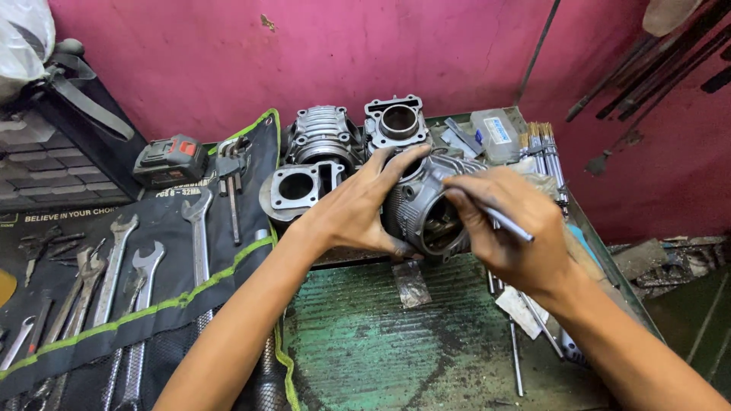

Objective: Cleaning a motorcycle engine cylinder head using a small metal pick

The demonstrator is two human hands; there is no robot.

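L hand (356, 209) grips engine cylinder (423, 205) tipped sideways, R hand (509, 228) pinches thin tool (509, 225) beside it

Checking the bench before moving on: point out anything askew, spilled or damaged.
Nothing looks broken or spilled. The left hand steadies a finned engine cylinder tipped on its side while the right hand works a thin tool at it. The green benchtop is worn and grimy.
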